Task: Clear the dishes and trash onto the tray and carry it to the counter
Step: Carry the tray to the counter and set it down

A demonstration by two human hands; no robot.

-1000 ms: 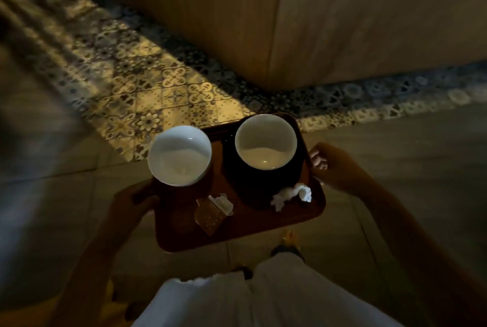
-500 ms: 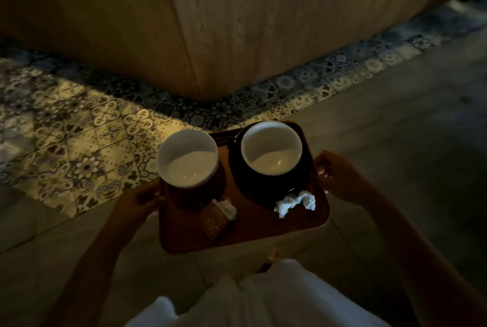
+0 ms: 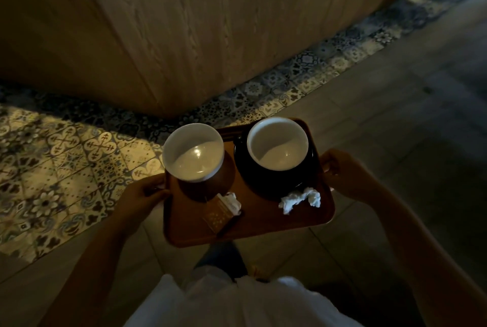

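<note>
I hold a brown tray [image 3: 266,224] level in front of me, above the floor. My left hand [image 3: 143,199] grips its left edge and my right hand [image 3: 342,176] grips its right edge. On the tray's left stands a brown cup [image 3: 193,154] with a white inside. On its right a second white-lined cup [image 3: 277,143] sits on a dark saucer [image 3: 263,181]. A crumpled white napkin [image 3: 300,199] lies near the tray's right front. A small torn paper packet [image 3: 220,210] and a dark stir stick [image 3: 229,225] lie at the front middle.
A wood-panelled counter base [image 3: 210,31] rises just ahead, its corner pointing toward me. Patterned tiles [image 3: 66,158] run along its foot and spread to the left. Plain grey floor [image 3: 408,115] stretches to the right. My white clothing fills the bottom of the view.
The counter's corner has shifted left and grown larger in view as I move forward and turn right. The tray stays held in both hands, its load unmoved.
</note>
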